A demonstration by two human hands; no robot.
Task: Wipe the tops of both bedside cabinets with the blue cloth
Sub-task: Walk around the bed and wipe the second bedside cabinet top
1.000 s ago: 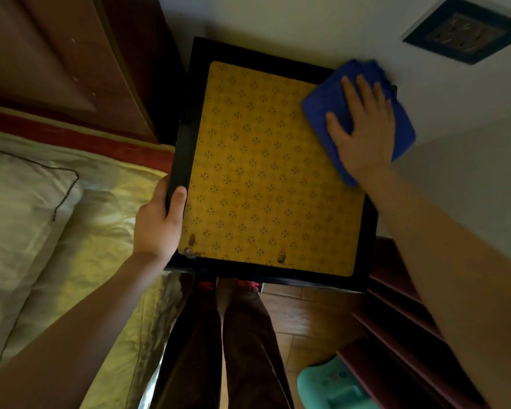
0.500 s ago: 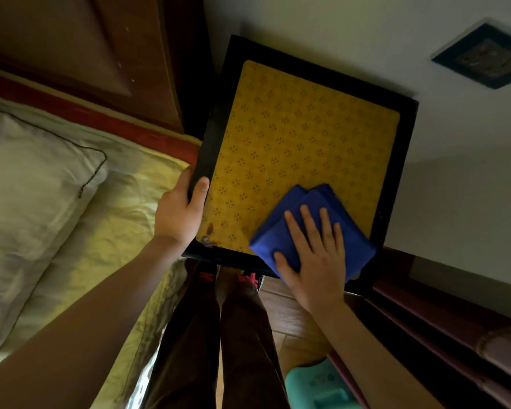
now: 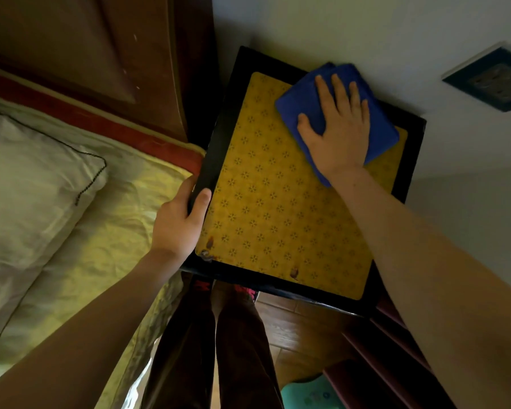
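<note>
We see the right hand (image 3: pixel 338 134) flat on the blue cloth (image 3: pixel 378 119), fingers spread, palm down, pressing it onto the top of the bedside cabinet (image 3: pixel 219 149). That grip is open, not clutching anything. The cloth is folded and sits at the upper right of the cabinet top, over the far corner by the wall (image 3: pixel 366 25), its far edge on the black rim.

The cabinet top is a yellow patterned panel (image 3: pixel 278 208) with small flower marks inside a black frame. A few dark scuffs show along its lower edge.

The left hand (image 3: pixel 180 222) is at centre frame, its grip closed on the cabinet's left edge: thumb on top at the panel's edge, fingers wrapped round the side and out of view.

Left of frame: the bed (image 3: pixel 106 231) with a yellow-green sheet and a pale pillow (image 3: pixel 27 187) with dark piping. Upper left: a brown wooden headboard (image 3: pixel 86 54). Upper right: a dark wall socket plate (image 3: pixel 493 81) on the wall.

Bottom centre: the person's dark trousers (image 3: pixel 213 349) over a wooden floor (image 3: pixel 301 335). Lower right: reddish slatted shelves (image 3: pixel 390 358), and a teal object (image 3: pixel 310 394) at the bottom edge; we cannot tell what it is.
</note>
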